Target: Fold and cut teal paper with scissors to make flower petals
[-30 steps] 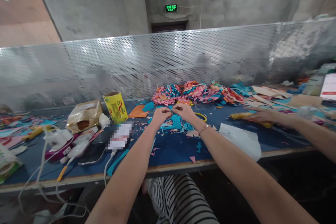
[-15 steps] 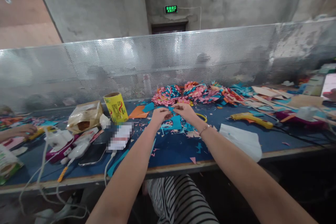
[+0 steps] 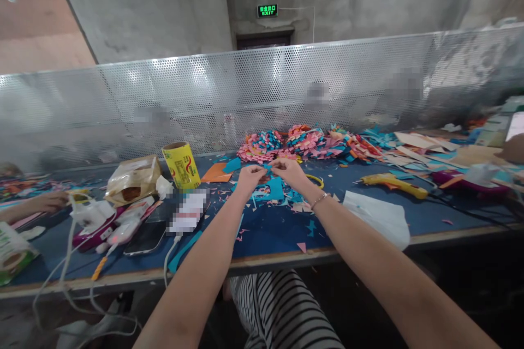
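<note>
My left hand (image 3: 250,177) and my right hand (image 3: 287,172) meet over the middle of the table. Between their pinched fingertips is a small blue paper piece (image 3: 267,168), its exact shape partly hidden by the fingers. Just below, a flat blue paper sheet (image 3: 275,189) lies among blue and pink scraps. Beyond my hands, folded pink, blue and orange paper flowers (image 3: 264,144) are heaped against the mesh. Near my right wrist lie a yellow ring (image 3: 315,180) and a white sheet (image 3: 376,218).
A yellow glue gun (image 3: 393,184) lies to the right, beside paper strips (image 3: 426,144). To the left are a yellow cardboard tube (image 3: 181,166), a phone (image 3: 189,212) on a cable, a plastic-wrapped package (image 3: 135,177) and a purple power strip (image 3: 88,235). A co-worker's hand (image 3: 51,202) is at far left.
My hands keep pinching the blue paper piece, with only slight finger movement. The co-worker's hand at far left has shifted, and a hand now shows by the phone at far right.
</note>
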Demonstrator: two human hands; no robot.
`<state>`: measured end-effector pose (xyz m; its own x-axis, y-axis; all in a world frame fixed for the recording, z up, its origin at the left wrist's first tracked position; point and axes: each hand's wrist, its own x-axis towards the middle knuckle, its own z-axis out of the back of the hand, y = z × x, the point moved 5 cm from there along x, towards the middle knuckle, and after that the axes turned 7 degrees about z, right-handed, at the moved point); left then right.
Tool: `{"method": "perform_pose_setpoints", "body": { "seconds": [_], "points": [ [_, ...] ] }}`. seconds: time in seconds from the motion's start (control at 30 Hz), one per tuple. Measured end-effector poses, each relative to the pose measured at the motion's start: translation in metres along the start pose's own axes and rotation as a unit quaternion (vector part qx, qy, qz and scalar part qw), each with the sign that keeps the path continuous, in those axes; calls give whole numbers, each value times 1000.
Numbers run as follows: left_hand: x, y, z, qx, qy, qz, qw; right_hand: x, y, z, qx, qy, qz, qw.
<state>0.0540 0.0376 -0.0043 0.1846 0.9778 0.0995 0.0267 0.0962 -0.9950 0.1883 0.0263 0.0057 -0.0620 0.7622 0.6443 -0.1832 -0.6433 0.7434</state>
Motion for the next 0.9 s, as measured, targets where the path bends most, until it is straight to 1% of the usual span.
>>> {"method": "perform_pose_setpoints", "body": {
  "seconds": [0.23, 0.37, 0.53, 0.63, 0.8, 0.9],
  "points": [
    [-1, -3, -1, 33, 20, -37, 999, 0, 3, 1, -27, -13, 10, 999],
    [-3, -4, -1, 46, 16, -34, 998, 0, 0, 1, -29, -10, 13, 999],
    [-5, -8, -3, 74, 24, -44, 996, 0, -3, -1, -11, 9, 20, 1000],
    [-5, -8, -3, 74, 26, -51, 996, 0, -2, 0, -25, 3, 24, 999],
    [-5, -7, -5, 66, 26, -44, 997, 0, 3, 3, -69, -9, 28, 997],
    [-5, -6, -5, 89, 33, -31, 995, 1, 3, 3, -72, -11, 32, 997]
  ]
}}
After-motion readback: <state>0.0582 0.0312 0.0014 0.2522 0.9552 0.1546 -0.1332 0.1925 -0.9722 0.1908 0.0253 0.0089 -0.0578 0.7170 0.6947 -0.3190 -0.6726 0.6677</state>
